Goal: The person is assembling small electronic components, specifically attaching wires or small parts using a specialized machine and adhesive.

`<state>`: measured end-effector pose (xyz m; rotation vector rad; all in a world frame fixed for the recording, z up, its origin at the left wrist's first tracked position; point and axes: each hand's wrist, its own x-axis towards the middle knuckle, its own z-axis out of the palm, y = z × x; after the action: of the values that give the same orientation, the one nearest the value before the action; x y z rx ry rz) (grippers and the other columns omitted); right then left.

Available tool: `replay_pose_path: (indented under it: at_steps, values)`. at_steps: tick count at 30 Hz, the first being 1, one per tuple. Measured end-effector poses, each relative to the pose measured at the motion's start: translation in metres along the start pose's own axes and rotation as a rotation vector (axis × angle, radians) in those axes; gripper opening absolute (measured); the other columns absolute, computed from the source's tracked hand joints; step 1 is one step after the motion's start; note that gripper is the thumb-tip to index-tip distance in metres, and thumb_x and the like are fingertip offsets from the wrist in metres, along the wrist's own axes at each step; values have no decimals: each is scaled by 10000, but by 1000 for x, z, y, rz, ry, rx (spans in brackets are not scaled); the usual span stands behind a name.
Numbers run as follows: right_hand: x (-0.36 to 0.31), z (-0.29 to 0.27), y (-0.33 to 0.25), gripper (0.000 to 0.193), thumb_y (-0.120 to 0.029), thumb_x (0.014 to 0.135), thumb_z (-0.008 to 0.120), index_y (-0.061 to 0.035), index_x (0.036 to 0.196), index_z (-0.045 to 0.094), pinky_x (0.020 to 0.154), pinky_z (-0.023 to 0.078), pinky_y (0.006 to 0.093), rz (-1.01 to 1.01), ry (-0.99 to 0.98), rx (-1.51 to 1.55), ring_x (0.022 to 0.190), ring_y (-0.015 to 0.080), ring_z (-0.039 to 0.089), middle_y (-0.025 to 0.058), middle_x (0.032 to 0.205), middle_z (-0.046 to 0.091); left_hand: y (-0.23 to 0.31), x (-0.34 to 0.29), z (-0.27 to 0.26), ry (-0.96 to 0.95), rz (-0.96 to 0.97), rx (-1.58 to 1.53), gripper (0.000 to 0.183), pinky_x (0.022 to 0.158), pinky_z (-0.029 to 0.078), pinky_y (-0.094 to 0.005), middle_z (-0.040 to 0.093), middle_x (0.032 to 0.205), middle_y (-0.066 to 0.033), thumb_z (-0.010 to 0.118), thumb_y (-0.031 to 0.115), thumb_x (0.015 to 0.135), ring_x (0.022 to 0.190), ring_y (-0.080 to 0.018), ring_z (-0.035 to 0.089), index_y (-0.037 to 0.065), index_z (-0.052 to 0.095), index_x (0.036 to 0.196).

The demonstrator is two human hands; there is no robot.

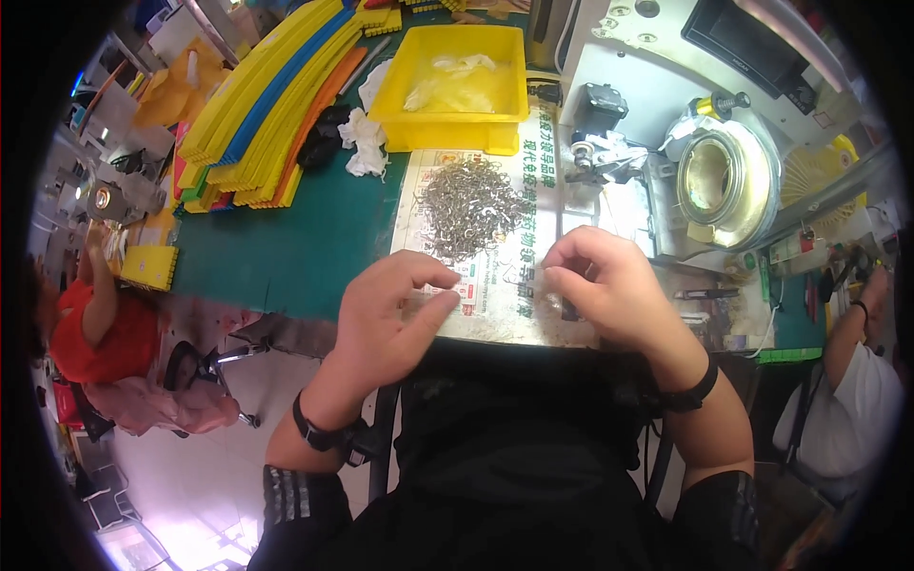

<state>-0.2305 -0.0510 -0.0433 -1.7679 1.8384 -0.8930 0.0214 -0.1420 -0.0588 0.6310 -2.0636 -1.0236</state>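
A heap of small, dull metal pieces (469, 207) lies on a printed paper sheet (535, 186) in front of me. Several loose bits (510, 274) are scattered at its near right edge, between my hands. My left hand (379, 314) hovers at the near left of the heap, thumb and forefinger curved with a gap between them, nothing visible in it. At the near right, my right hand (611, 293) is closed with thumb and forefinger brought together; anything between them is too small to make out. Both wrists wear dark bands.
Beyond the heap stands a yellow bin (447, 131) with pale plastic inside. Yellow, blue and orange strips (276, 105) are stacked at the far left on the green mat (257, 252). White crumpled cloth (364, 143) lies beside the bin. A machine with a round metal bowl (728, 186) occupies the right.
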Motion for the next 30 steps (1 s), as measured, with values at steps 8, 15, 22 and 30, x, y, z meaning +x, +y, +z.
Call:
replay_pose_path:
  at_steps: [8,15,22,30]
  values:
    - [-18,16,13,106,-94,944,713,-58,1034,669,755,528,298,208,-36,1602,830,144,644,41,940,688,31,37,65,-204,-376,-667,183,820,540,-252,704,1024,-89,665,82,984,912,-120,669,-44,664,1118]
    - [-26,14,20,86,-79,948,703,-25,1012,685,774,544,302,71,91,1658,829,160,656,90,957,712,30,42,99,-62,-351,-747,127,726,514,-251,702,858,-24,659,109,980,799,-73,628,-8,693,945]
    - [-38,-25,16,116,-109,933,700,-4,955,657,640,430,281,-314,272,422,691,123,524,49,814,568,49,68,66,-259,290,49,59,628,496,-360,641,756,-116,710,32,818,684,-289,637,44,655,838]
    - [11,-16,12,96,-94,994,576,-14,941,566,685,452,327,-36,651,747,750,169,525,70,824,520,55,128,55,-75,185,179,112,729,508,-307,678,845,-102,756,58,846,792,-228,663,11,659,877]
